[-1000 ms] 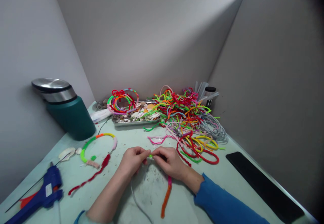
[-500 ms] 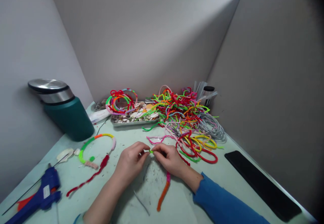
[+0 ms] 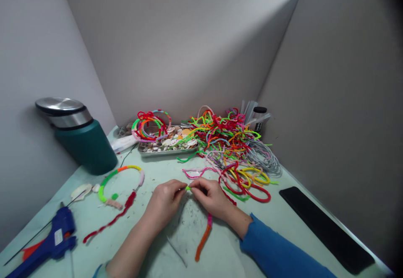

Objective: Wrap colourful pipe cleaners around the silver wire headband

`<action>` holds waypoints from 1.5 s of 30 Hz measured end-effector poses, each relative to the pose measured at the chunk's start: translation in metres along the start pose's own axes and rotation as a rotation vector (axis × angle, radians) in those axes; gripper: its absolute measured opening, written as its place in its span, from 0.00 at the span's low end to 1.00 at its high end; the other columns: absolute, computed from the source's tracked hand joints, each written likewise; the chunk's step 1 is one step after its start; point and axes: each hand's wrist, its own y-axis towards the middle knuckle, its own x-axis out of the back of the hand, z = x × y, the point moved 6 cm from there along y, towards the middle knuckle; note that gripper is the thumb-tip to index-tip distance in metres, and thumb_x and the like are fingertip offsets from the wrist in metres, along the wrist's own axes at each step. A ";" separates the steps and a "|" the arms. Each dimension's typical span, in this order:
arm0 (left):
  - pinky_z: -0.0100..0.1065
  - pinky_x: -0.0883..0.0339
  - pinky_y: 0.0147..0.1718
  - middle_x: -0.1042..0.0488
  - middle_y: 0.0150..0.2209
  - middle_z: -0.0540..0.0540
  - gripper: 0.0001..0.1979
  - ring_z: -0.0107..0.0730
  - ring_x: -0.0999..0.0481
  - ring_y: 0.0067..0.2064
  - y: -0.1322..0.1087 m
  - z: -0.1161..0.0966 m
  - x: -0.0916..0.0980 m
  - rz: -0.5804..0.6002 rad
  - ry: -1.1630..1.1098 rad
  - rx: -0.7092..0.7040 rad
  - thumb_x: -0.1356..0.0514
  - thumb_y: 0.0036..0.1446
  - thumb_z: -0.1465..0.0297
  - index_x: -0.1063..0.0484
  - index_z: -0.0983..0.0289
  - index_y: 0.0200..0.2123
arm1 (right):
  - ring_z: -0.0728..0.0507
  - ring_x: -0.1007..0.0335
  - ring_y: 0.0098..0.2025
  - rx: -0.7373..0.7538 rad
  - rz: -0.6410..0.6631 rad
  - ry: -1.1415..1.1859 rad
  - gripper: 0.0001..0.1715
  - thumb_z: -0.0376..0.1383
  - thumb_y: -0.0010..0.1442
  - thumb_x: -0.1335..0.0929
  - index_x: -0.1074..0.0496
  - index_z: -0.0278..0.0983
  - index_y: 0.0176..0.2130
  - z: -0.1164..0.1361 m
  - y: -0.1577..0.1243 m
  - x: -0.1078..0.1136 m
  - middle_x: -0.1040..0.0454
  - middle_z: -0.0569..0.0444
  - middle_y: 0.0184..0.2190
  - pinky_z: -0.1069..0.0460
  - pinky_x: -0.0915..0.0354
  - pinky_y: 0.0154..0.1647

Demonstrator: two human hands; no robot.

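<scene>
Gently is how I'd work this: fingers of the left hand (image 3: 165, 198) and right hand (image 3: 209, 196) pinch the small green piece (image 3: 188, 188) between them, over the bench (image 3: 187, 229). I'd make short, snug turns, minding that the orange-pink strand (image 3: 203, 242) emerging beneath the right hand doesn't snag.

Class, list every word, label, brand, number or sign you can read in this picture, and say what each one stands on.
No text can be read.
White label on the blue glue gun: too small and blurred to read.
Pale marks on the black-capped container: too small to tell whether they are lettering.
Teal bottle: no lettering visible on the side shown.
</scene>
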 end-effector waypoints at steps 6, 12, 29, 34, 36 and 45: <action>0.28 0.41 0.31 0.23 0.30 0.55 0.13 0.33 0.27 0.31 0.001 0.003 -0.002 0.060 -0.088 0.132 0.49 0.54 0.68 0.24 0.63 0.32 | 0.50 0.33 0.29 0.006 0.011 0.002 0.08 0.31 0.57 0.37 0.29 0.35 0.35 0.002 0.000 0.001 0.27 0.55 0.27 0.56 0.39 0.31; 0.27 0.46 0.26 0.29 0.21 0.51 0.15 0.29 0.34 0.25 0.000 0.005 -0.007 0.134 -0.162 0.187 0.51 0.55 0.66 0.28 0.64 0.25 | 0.50 0.33 0.28 0.010 0.029 -0.001 0.08 0.32 0.57 0.37 0.29 0.35 0.35 0.003 0.000 0.000 0.27 0.55 0.27 0.57 0.39 0.30; 0.27 0.46 0.28 0.27 0.27 0.52 0.07 0.30 0.31 0.29 -0.001 0.007 -0.008 0.115 0.020 0.118 0.46 0.49 0.74 0.28 0.62 0.29 | 0.50 0.33 0.28 0.010 0.059 -0.009 0.08 0.31 0.57 0.37 0.28 0.35 0.34 0.005 0.000 -0.002 0.27 0.55 0.27 0.57 0.39 0.31; 0.27 0.46 0.29 0.26 0.30 0.53 0.06 0.31 0.30 0.31 -0.002 0.005 -0.007 0.114 0.113 0.080 0.45 0.51 0.70 0.28 0.61 0.30 | 0.50 0.33 0.28 0.008 0.062 -0.016 0.08 0.31 0.57 0.37 0.28 0.35 0.34 0.005 0.000 -0.002 0.27 0.55 0.27 0.57 0.39 0.31; 0.27 0.45 0.29 0.25 0.31 0.53 0.06 0.31 0.29 0.31 -0.002 0.002 -0.007 0.117 0.128 0.061 0.45 0.52 0.69 0.28 0.61 0.31 | 0.50 0.33 0.28 0.007 0.060 -0.012 0.08 0.31 0.57 0.37 0.28 0.35 0.34 0.004 0.000 -0.002 0.27 0.55 0.27 0.56 0.39 0.31; 0.28 0.45 0.29 0.25 0.28 0.54 0.11 0.32 0.30 0.30 -0.001 0.003 -0.005 0.126 0.010 0.109 0.47 0.53 0.66 0.25 0.61 0.30 | 0.50 0.34 0.28 0.008 0.052 -0.012 0.08 0.31 0.57 0.37 0.28 0.35 0.34 0.002 0.000 -0.002 0.27 0.56 0.27 0.57 0.39 0.29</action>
